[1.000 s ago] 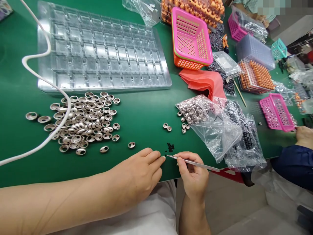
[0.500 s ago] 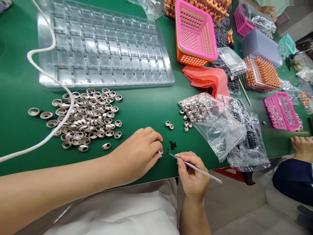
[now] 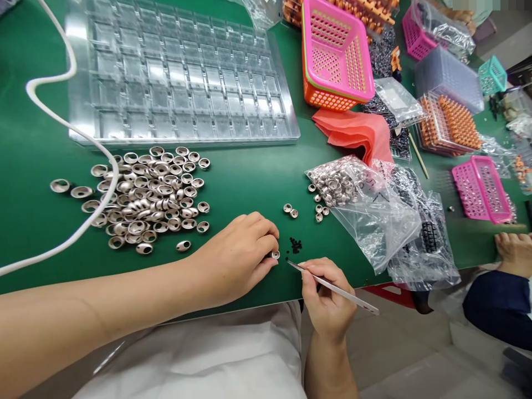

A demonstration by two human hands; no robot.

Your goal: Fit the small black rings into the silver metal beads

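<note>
My left hand (image 3: 249, 252) rests on the green table (image 3: 245, 177), fingers closed around a small silver metal ring (image 3: 275, 255) that peeks out at the fingertips. Pinched in my right hand (image 3: 330, 299) is a pair of metal tweezers (image 3: 336, 289). Their tips are near a tiny black piece; whether they grip one is too small to tell. Just beyond lies a little cluster of black pieces (image 3: 295, 245). Two silver rings (image 3: 290, 210) sit farther back. A large heap of silver metal rings (image 3: 153, 197) spreads left of my left hand.
Clear plastic trays (image 3: 187, 83) are stacked behind the heap, and a white cable (image 3: 93, 219) crosses it. A plastic bag of silver parts (image 3: 341, 183) lies right, near pink baskets (image 3: 336, 50) and red cloth (image 3: 357, 130). Another person's hand (image 3: 513, 252) rests at far right.
The view has shifted slightly, so the table items appear a little to the right. The tweezers' tips have moved slightly relative to the black pieces; both hands keep their grip.
</note>
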